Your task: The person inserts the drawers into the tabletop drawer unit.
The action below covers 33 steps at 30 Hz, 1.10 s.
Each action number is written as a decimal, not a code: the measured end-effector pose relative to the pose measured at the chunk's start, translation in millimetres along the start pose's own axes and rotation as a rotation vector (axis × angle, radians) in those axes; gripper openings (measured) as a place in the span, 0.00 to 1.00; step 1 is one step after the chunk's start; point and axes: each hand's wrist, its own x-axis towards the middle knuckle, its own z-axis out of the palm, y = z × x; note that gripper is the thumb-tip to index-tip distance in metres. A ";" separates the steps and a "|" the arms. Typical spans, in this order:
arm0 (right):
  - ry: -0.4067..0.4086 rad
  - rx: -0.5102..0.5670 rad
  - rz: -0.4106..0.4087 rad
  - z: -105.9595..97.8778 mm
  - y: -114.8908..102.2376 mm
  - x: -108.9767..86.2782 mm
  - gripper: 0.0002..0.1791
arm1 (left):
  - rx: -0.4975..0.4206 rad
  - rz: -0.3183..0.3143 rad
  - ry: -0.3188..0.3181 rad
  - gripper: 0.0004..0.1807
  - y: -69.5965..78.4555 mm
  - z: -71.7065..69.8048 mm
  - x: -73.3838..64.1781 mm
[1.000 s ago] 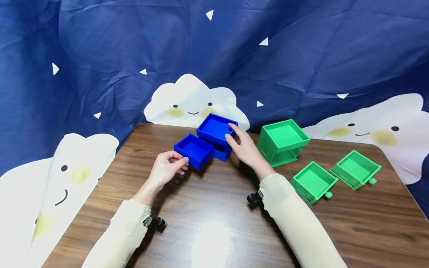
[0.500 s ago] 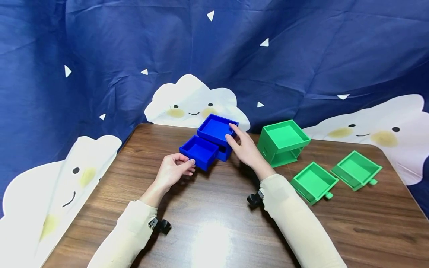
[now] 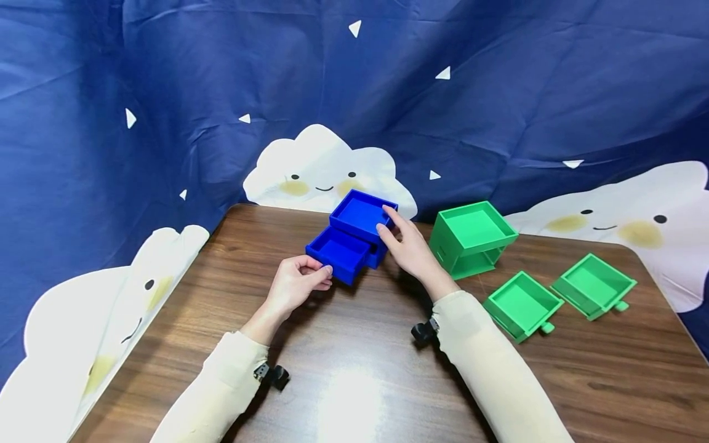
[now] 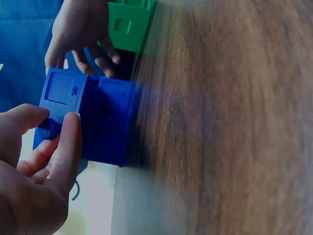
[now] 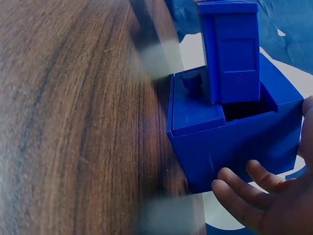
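My left hand (image 3: 296, 286) pinches the round knob (image 4: 49, 129) of a small blue drawer (image 3: 339, 249). Part of this drawer sits in the upper slot of a blue mini cabinet (image 3: 362, 215), and its front end sticks out toward me. Below, a second blue drawer (image 5: 198, 110) stands fully in its slot, its front flush. My right hand (image 3: 410, 249) holds the cabinet at its right side: two fingertips lie over the rim of the top tray, others rest against the outer wall. The drawer's rear end is hidden inside the cabinet.
To the right stands a green cabinet (image 3: 477, 226) with an open front. Two green drawers, a nearer one (image 3: 523, 304) and a farther one (image 3: 595, 283), lie beside it on the wooden table (image 3: 354, 344). A blue curtain (image 3: 310, 67) with clouds hangs behind.
My left hand has moved to the right and pushed the blue drawer farther into the cabinet's upper slot. My right hand has kept its place on the cabinet.
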 end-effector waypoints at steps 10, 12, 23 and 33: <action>0.004 -0.003 -0.005 1.9 2.5 0.0 0.36 | -0.016 0.003 0.009 0.07 0.1 8.8 -2.6; 0.007 -0.003 -0.007 2.3 2.6 0.0 0.36 | -0.024 0.011 0.015 0.07 -1.2 10.5 -1.4; 0.016 0.000 -0.015 0.9 2.7 1.0 0.36 | -0.045 0.014 0.033 0.06 -3.0 18.9 4.8; 0.035 -0.009 -0.017 1.1 1.6 -1.0 0.36 | -0.039 -0.001 0.017 0.05 -7.9 26.1 14.9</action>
